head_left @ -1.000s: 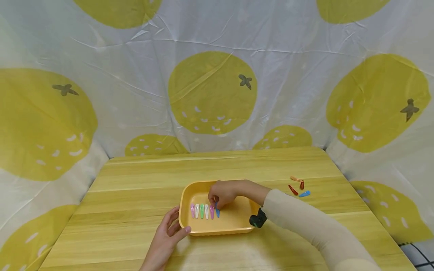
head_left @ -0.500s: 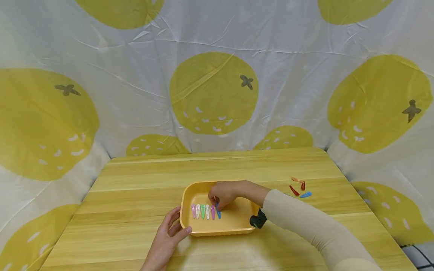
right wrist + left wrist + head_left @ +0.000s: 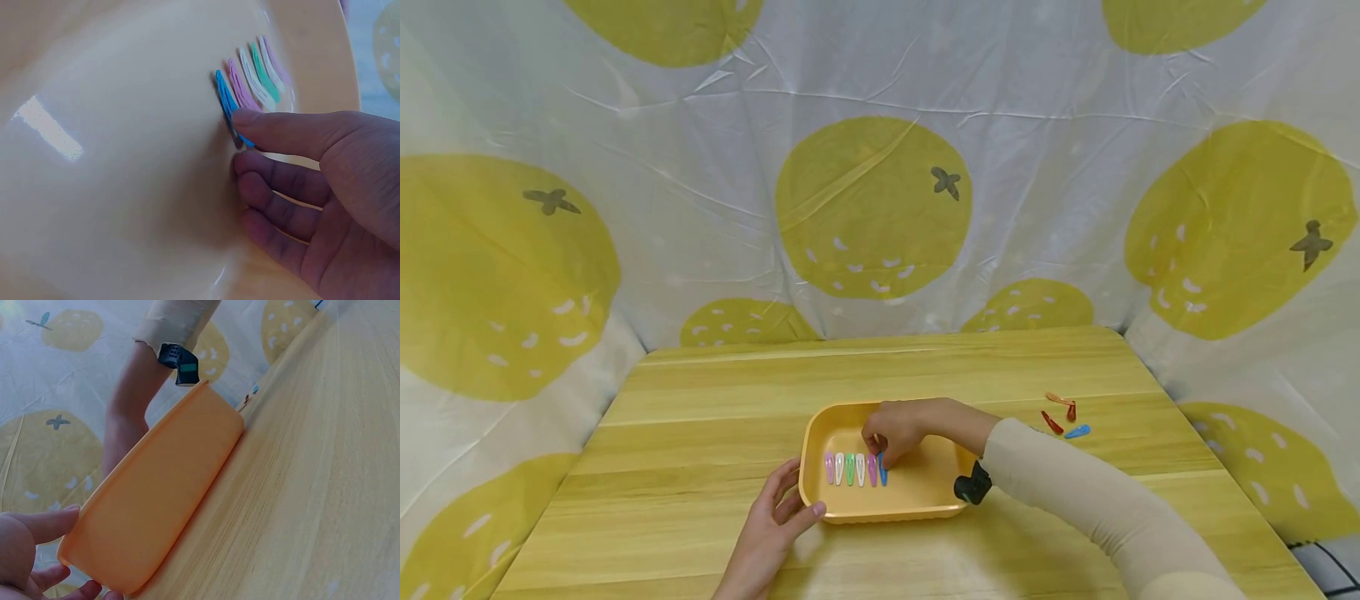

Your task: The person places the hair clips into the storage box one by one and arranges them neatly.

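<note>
The right hand [image 3: 897, 427], inside the tray [image 3: 887, 502], pinches a blue clip [image 3: 224, 92] between thumb and finger, just beside a row of five clips [image 3: 850, 470] on the tray's floor. The left hand [image 3: 775, 515] grips the tray's left end, fingers curved round it. The right forearm [image 3: 962, 422] and a black device [image 3: 972, 483] hide parts of the tray's right end. Right of the tray, on the table [image 3: 700, 417], lie red clips [image 3: 1052, 423], an orange clip [image 3: 1058, 398] and another blue one [image 3: 1078, 432].

The head view looks forward and down from farther off at the tray [image 3: 895, 502] both wrist views face closely.
</note>
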Tool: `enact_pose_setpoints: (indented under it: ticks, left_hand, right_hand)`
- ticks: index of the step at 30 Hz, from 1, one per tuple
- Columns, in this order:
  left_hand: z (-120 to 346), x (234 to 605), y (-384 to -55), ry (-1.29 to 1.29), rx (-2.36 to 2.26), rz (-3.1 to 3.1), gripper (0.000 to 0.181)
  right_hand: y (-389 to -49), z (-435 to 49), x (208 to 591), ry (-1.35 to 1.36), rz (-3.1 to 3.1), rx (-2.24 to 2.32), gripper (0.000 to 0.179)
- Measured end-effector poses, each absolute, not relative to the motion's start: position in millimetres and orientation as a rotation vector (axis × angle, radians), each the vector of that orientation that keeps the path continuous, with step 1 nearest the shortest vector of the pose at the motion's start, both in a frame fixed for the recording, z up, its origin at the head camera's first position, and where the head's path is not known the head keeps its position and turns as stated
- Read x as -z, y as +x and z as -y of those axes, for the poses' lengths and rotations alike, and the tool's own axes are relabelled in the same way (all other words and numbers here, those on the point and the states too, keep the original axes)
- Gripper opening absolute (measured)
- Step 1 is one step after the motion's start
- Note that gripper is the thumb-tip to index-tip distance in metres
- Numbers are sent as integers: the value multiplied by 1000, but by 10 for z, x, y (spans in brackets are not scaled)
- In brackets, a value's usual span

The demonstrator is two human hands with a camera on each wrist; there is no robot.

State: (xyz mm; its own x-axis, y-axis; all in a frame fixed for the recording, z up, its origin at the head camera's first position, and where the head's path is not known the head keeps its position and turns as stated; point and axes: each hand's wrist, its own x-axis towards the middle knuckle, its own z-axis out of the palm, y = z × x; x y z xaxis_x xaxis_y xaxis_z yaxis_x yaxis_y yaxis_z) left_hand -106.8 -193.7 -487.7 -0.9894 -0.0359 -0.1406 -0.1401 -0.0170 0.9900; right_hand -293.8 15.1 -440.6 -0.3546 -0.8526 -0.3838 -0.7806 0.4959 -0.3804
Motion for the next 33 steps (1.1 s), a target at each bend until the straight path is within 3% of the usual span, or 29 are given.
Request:
enact_pose_setpoints:
  ticks: [33]
  left_hand:
    - [1933, 4875, -1070, -208, -2168, -2166, 78]
  right_hand:
    - [-2948, -404, 4116, -1380, -2241, 257, 13]
